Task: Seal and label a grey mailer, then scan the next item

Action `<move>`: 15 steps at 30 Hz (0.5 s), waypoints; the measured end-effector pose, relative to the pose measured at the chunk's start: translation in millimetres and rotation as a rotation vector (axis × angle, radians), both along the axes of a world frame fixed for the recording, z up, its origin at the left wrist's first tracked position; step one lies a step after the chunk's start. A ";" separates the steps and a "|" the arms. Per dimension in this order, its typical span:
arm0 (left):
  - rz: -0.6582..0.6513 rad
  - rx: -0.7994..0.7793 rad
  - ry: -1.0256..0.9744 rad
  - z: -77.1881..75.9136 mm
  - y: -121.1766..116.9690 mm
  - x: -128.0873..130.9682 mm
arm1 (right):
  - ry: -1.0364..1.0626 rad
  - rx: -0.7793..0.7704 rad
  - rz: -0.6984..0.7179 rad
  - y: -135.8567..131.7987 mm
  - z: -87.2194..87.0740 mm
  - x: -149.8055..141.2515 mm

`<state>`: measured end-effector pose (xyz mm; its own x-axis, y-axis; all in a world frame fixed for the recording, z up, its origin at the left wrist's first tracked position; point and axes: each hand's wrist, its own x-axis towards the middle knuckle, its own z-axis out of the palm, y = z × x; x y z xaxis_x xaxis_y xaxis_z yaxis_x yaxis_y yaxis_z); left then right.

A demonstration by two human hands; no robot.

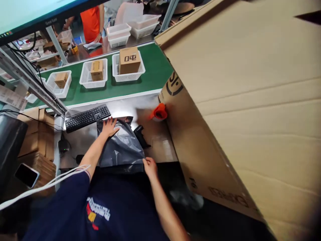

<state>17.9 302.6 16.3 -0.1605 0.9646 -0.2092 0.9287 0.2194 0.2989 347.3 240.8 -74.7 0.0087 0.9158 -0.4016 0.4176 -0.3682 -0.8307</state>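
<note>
A dark grey plastic mailing bag [120, 147] lies on the metal worktop [160, 144], its lower edge at the front of the table. My left hand [109, 128] rests flat on the bag's upper left part, fingers spread. At the bag's lower right corner, my right hand [150, 166] pinches the edge of the plastic. Just right of the bag is a black handheld scanner [140, 135], partly covered by it. What the bag contains, if anything, cannot be seen.
A keyboard [87, 117] lies behind the bag, and an orange tape roll [159, 112] beside a large cardboard box [195, 144] that walls off the right. White baskets [94, 83] with small cartons stand on a green conveyor [110, 90]. A person in orange [91, 25] stands beyond.
</note>
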 end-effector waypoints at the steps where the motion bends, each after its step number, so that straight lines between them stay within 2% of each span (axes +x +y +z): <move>1: -0.017 0.042 -0.005 2.2 -10.6 1.1 | 0.004 -0.014 0.007 4.4 -0.4 4.8; 3: 0.045 0.145 -0.030 -0.8 -50.8 9.6 | 0.038 -0.057 0.034 5.9 -2.3 15.7; 4: 0.160 0.188 -0.051 -6.3 -78.7 15.4 | 0.068 -0.085 0.053 3.1 -3.6 20.9; 6: 0.506 0.198 -0.135 -22.9 -141.4 26.2 | 0.130 -0.138 0.081 -6.8 -5.4 28.6; 8: 0.787 0.034 -0.326 -40.9 -199.2 33.1 | 0.160 -0.173 0.091 -17.8 -4.9 32.5; 9: 0.885 -0.061 -0.409 -48.5 -222.1 35.2 | 0.164 -0.183 0.090 -22.2 -3.7 33.6; 10: 0.950 -0.140 -0.476 -54.5 -240.0 36.8 | 0.167 -0.193 0.084 -25.6 -1.9 34.6; 12: 1.005 -0.220 -0.554 -62.0 -261.4 39.8 | 0.191 -0.227 0.071 -29.1 2.3 37.2; 15: 1.040 -0.206 -0.659 -65.3 -270.2 48.2 | 0.231 -0.279 0.078 -30.0 7.1 41.7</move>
<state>66.1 32.3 -49.0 -0.6344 0.3829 -0.6716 -0.0264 0.8575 0.5138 389.0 210.8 -67.7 -0.1769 0.7652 -0.6190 0.2670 -0.5680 -0.7785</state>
